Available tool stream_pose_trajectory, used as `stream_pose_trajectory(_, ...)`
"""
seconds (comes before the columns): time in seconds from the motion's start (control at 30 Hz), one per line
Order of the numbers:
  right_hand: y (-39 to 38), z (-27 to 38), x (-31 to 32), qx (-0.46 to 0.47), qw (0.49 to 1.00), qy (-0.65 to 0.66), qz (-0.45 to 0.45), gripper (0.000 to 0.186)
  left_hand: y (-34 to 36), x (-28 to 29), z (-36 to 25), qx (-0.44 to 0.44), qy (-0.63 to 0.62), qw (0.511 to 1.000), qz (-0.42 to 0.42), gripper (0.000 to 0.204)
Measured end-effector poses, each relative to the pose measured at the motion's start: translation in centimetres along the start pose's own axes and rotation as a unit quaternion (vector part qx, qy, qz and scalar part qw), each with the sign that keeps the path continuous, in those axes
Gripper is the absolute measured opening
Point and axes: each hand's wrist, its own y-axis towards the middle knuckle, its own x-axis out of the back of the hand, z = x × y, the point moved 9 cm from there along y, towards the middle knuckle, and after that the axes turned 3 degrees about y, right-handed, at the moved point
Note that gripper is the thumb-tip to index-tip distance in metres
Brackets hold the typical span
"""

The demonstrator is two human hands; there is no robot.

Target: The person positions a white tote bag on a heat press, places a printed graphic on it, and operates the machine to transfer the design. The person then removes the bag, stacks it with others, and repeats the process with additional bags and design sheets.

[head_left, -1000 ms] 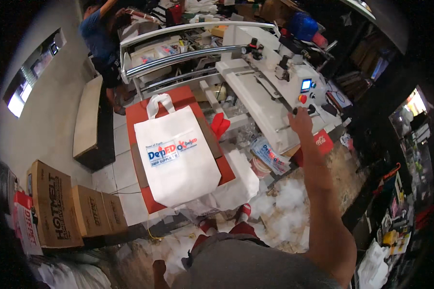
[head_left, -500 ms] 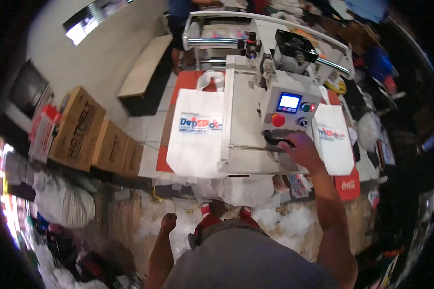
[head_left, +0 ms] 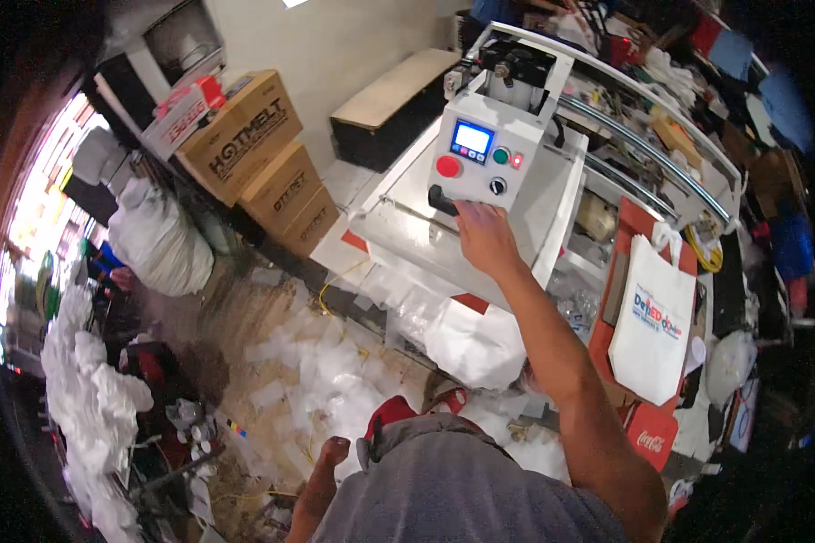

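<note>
On your far left a bulging white sack [head_left: 158, 240] stands near the stacked cardboard boxes [head_left: 244, 136]. Your left hand [head_left: 337, 450] hangs low beside your waist, well apart from the machine; it is too small to tell whether its fingers are closed or hold anything. Next comes the press's wide pale plate [head_left: 407, 242], with a bit of red showing past its left corner and near edge. Above the plate, a black handle [head_left: 441, 200] juts out by the lower left corner of the control box [head_left: 507, 187], and your right hand [head_left: 489, 237] is closed around it. Farther right, the white tote bag [head_left: 663, 317] lies print-up on a red board [head_left: 604, 347], its handles toward the far edge and its base by the near edge, leaving the left edge bare.
</note>
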Motion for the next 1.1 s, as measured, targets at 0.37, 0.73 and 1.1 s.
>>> stream_pose_trajectory(0.37, 1.6, 3.5, -1.8, 0.062, 0.996, -0.007, -0.069, 0.039, -12.2, -5.8, 3.3, 0.110, 0.180, 0.976, 0.051, 0.017)
stream_pose_trajectory(0.73, -27.3, -1.8, 7.8, -0.200, 0.972, 0.114, -0.041, 0.027, -18.3, -8.9, 4.7, 0.123, 0.013, 0.985, 0.123, 0.021)
stream_pose_trajectory(1.1, -59.1, -28.9, 26.8, -0.405, 0.898, 0.020, -0.170, 0.027, 6.9, -7.6, -24.0, -0.068, 0.265, 0.961, 0.041, 0.025)
